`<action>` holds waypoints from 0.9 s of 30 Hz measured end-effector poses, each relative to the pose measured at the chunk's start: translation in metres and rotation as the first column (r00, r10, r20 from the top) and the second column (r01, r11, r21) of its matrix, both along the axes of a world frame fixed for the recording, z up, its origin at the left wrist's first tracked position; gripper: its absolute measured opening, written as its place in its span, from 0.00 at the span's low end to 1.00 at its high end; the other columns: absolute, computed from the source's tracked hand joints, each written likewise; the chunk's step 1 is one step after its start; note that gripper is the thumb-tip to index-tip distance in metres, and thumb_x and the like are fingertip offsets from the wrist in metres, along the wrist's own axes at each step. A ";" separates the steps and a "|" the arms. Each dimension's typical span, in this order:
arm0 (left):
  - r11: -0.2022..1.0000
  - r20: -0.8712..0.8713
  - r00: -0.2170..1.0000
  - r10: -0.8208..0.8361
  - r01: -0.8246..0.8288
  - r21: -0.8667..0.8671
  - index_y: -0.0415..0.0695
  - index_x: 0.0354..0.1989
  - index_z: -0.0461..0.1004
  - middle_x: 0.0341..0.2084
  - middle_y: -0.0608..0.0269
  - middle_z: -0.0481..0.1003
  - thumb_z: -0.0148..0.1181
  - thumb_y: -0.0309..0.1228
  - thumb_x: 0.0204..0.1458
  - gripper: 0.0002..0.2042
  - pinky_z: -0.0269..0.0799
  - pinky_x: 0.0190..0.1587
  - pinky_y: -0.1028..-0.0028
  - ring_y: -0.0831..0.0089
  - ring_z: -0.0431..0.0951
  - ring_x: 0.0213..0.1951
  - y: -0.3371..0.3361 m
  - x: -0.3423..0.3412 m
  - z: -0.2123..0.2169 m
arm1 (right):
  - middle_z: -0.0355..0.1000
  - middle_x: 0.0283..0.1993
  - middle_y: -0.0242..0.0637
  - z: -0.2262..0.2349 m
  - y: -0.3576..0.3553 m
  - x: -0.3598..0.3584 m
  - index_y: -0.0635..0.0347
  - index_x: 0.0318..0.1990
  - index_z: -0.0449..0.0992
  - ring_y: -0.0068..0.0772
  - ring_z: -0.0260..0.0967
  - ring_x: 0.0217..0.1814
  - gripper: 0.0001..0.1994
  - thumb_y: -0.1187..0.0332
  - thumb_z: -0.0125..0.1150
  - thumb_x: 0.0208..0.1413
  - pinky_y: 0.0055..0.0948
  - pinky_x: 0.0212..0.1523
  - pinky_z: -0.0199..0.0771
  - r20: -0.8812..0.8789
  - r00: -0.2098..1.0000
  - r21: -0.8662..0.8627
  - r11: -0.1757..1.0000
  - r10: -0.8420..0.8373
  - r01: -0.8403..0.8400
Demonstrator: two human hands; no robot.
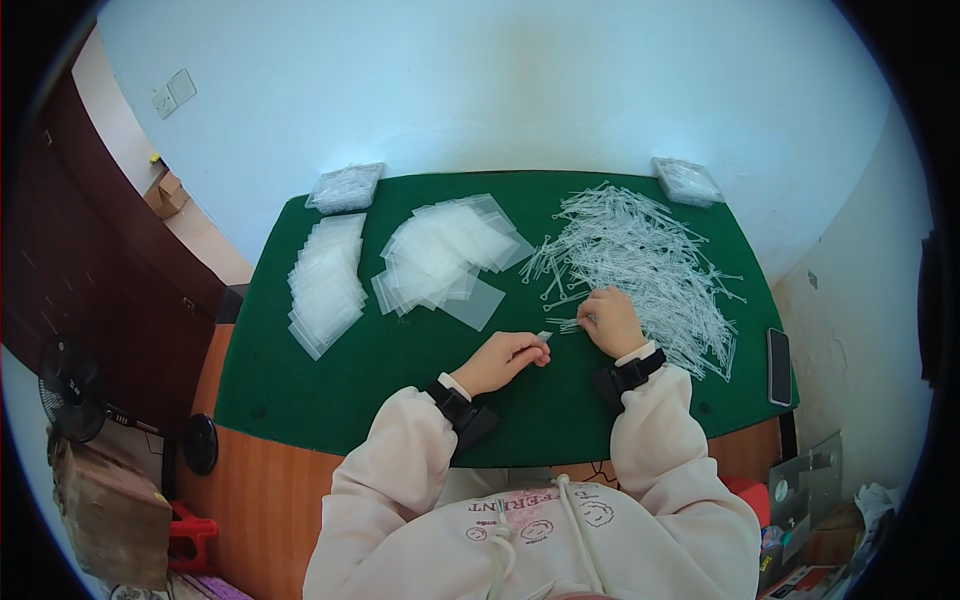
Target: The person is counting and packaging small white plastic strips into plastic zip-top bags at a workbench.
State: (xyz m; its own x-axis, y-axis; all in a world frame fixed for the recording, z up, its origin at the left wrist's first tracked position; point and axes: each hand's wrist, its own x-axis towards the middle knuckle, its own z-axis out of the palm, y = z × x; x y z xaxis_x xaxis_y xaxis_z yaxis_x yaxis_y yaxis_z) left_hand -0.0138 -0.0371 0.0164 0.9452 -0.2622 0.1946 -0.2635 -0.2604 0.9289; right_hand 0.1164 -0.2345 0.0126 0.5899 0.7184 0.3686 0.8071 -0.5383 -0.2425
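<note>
Overhead, green table (400, 380) against pale blue wall (480, 90)

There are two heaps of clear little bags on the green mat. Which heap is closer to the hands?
The fanned-out heap in the middle of the mat. Its nearest bag lies just above the left hand, while the other heap sits further off at the mat's left side.

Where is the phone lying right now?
In the head view, the dark phone lies at the green mat's right edge, right of the clear plastic sticks.
</note>
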 end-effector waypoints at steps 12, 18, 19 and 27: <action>0.963 0.028 0.972 0.232 -0.225 -0.145 0.34 0.36 0.69 0.28 0.60 0.75 0.47 0.26 0.55 0.07 0.69 0.38 0.77 0.74 0.75 0.32 0.003 0.004 -0.008 | 0.68 0.28 0.39 0.017 0.019 -0.021 0.60 0.29 0.70 0.43 0.66 0.30 0.03 0.73 0.56 0.46 0.36 0.30 0.64 -0.273 0.953 0.358 0.933 0.127 -0.022; 0.839 0.017 0.888 0.460 -0.429 -0.336 0.34 0.37 0.69 0.30 0.60 0.75 0.46 0.28 0.56 0.09 0.69 0.39 0.78 0.74 0.76 0.35 0.007 0.009 -0.015 | 0.67 0.28 0.42 0.012 0.024 -0.028 0.60 0.32 0.71 0.44 0.66 0.30 0.04 0.76 0.53 0.47 0.35 0.30 0.66 -0.271 0.922 0.385 0.909 0.277 -0.160; 0.839 0.017 0.888 0.460 -0.428 -0.335 0.34 0.37 0.69 0.30 0.60 0.75 0.46 0.28 0.56 0.09 0.69 0.39 0.78 0.74 0.76 0.35 0.008 0.009 -0.017 | 0.67 0.28 0.42 0.010 0.025 -0.027 0.60 0.32 0.71 0.43 0.66 0.30 0.05 0.76 0.53 0.47 0.34 0.31 0.66 -0.228 0.919 0.397 0.893 0.322 -0.214; 0.933 -0.014 0.942 0.335 -0.334 -0.135 0.34 0.38 0.68 0.30 0.58 0.75 0.45 0.27 0.57 0.09 0.70 0.37 0.78 0.75 0.76 0.33 0.002 0.005 -0.016 | 0.65 0.28 0.39 0.010 0.026 -0.032 0.61 0.31 0.72 0.41 0.66 0.28 0.05 0.78 0.56 0.44 0.31 0.29 0.67 -0.185 0.876 0.305 0.874 0.444 -0.379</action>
State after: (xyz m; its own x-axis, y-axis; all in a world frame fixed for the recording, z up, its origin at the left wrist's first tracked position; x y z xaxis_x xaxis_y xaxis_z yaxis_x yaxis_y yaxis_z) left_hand -0.0089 -0.0348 0.0003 0.9718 0.0977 0.2146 -0.1909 -0.2082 0.9593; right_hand 0.0848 -0.2083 0.0230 0.3546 0.8173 0.4542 0.8391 -0.0639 -0.5402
